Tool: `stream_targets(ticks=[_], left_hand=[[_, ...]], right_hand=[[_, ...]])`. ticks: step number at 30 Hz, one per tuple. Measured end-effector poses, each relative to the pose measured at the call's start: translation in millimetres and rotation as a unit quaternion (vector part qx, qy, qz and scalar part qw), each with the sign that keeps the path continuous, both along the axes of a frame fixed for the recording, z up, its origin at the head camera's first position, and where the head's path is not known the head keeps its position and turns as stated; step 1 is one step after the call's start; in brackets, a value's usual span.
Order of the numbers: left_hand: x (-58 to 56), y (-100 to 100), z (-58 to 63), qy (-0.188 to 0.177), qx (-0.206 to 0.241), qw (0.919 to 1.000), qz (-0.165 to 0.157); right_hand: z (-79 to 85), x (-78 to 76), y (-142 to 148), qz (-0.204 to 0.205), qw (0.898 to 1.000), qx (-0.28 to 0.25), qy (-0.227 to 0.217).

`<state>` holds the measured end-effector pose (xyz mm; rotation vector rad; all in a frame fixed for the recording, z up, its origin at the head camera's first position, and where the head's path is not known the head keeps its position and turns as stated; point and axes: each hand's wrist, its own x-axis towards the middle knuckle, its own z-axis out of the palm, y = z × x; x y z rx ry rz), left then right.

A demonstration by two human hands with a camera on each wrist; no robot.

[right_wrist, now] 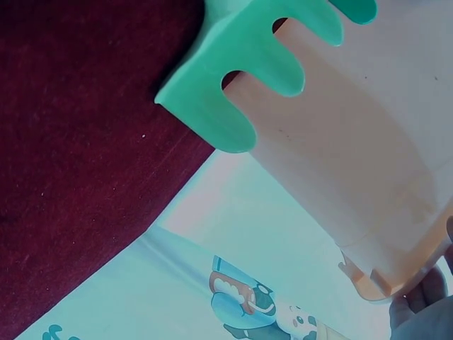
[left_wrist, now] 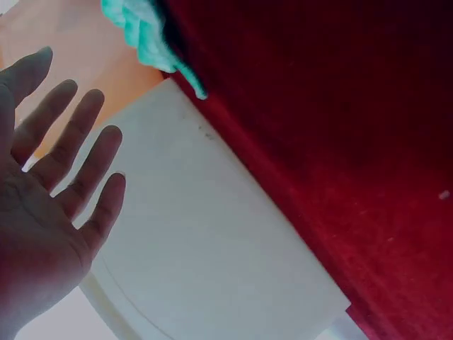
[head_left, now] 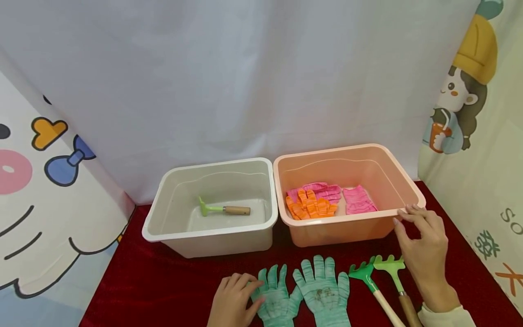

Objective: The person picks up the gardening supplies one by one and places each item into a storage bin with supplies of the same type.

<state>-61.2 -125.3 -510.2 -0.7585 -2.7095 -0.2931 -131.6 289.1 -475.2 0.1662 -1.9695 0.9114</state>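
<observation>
The peach tub [head_left: 343, 232] stands right of centre in the head view, a smooth, glossy, rounded rectangle with a rolled rim and sloping walls. The right hand [head_left: 426, 238] pinches its near right rim, fingers above and thumb against the outer side. Inside, an orange glove [head_left: 312, 205] with knitted ridges overlaps pink knit fabric [head_left: 359, 200].

At the lower centre, the left hand [head_left: 234, 297] is unclenched, fingers spread, at the edge of a mint glove [head_left: 278, 302]; whether it touches is unclear. A second mint glove [head_left: 327, 297], ribbed and darkly smudged on the palm, lies just beside it. Two green rakes [head_left: 392, 272] with blunt, scalloped tines lie at lower right on plush red cloth [head_left: 171, 284]. Left of the peach tub, a pale grey tub [head_left: 229, 243] holds a small wooden-handled rake [head_left: 237, 210].
</observation>
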Motion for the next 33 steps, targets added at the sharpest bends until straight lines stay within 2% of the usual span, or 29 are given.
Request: stream_targets(ticks=[10,24,29,33], left_hand=[[10.5,-5.1,-16.5,-0.036,-0.055,0.9978,0.010],[16.5,-1.2,-20.2,-0.109,-0.095,0.9890,0.030],[17.5,2.3,-21.5,-0.111,-0.093,0.9886,0.040],[19.1,4.8,-23.1,-0.096,-0.104,0.9890,0.043]], right_hand=[[-0.4,-0.9,1.0,0.004,1.000,0.000,0.004],[-1.8,-1.8,1.0,-0.011,1.000,-0.003,-0.009],[-2.7,-2.5,0.7,-0.013,1.000,-0.006,-0.005],[-3.2,-2.8,0.9,-0.013,1.000,-0.007,0.000]])
